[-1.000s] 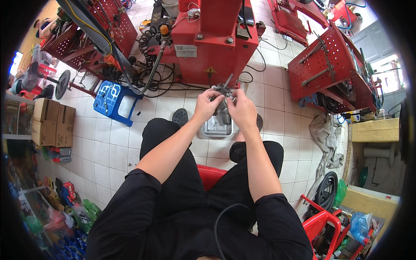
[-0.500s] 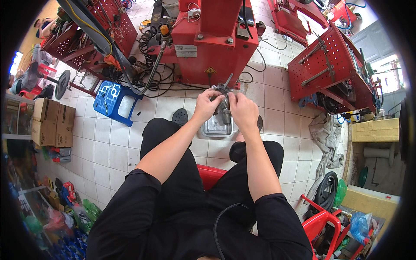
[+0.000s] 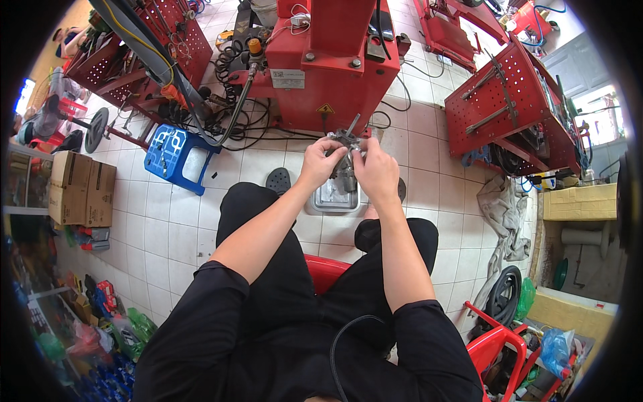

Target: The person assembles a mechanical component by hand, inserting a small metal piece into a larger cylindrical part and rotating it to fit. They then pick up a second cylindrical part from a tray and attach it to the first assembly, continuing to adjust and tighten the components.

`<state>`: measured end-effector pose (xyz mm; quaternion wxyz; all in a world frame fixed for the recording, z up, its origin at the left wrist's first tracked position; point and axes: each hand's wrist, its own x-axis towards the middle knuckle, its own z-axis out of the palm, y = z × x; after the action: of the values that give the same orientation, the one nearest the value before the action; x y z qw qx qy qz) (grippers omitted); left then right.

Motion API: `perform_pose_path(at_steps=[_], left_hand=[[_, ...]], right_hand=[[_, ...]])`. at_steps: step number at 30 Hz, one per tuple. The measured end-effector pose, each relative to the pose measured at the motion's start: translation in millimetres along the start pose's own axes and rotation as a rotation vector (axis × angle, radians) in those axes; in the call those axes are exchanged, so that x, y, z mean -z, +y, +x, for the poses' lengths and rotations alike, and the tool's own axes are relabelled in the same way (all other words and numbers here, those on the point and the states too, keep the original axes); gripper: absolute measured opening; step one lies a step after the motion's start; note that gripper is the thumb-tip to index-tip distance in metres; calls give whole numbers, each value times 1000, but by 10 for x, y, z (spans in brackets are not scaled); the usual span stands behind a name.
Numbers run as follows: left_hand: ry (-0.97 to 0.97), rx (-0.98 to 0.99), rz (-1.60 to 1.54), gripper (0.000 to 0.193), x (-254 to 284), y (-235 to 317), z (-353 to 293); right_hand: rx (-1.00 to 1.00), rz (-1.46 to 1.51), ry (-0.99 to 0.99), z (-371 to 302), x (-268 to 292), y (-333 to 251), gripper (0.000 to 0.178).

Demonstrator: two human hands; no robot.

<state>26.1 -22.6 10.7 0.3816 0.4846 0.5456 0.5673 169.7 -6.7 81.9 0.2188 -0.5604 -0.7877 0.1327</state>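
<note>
Between my knees I hold up a grey metal part point(image 3: 345, 179) that looks like a carburetor, with a thin rod sticking out at its top and a round body hanging below. My left hand point(image 3: 321, 161) pinches it from the left, thumb and fingers closed. On its other side my right hand point(image 3: 376, 170) grips it, thumb toward the middle. The fingers cover much of the part, so small details cannot be made out. Beneath it a shallow silver tray point(image 3: 337, 210) rests on the floor, holding something pale and unclear.
Straight ahead stands a red machine point(image 3: 328, 100) with cables and hoses around its base. A blue plastic stool point(image 3: 175, 159) is at left, near cardboard boxes point(image 3: 70, 189). A red perforated tool cart point(image 3: 495, 100) stands at right, with a grey cloth point(image 3: 502, 214) on the floor nearby.
My right hand's fingers have shifted slightly on the part, so more of its upper right side shows. My left hand stays nearly where it was.
</note>
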Motion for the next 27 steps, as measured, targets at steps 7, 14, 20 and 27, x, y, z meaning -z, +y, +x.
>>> perform_pose_path(at_steps=[7,14,20,27], left_hand=[[-5,-2,18,19,8,-22,10],[-4,-24,22,19,4,-48,7],[-3,-3,11,19,0,-19,1],[-17,36,5,19,3,-13,3]], right_hand=[[-15,-9,-4,-8,54,-56,28],[-67,-103,-64,-2,35,-48,25],[4,-20,20,-5,46,-57,25],[1,-15,3,-13,93,-90,24]])
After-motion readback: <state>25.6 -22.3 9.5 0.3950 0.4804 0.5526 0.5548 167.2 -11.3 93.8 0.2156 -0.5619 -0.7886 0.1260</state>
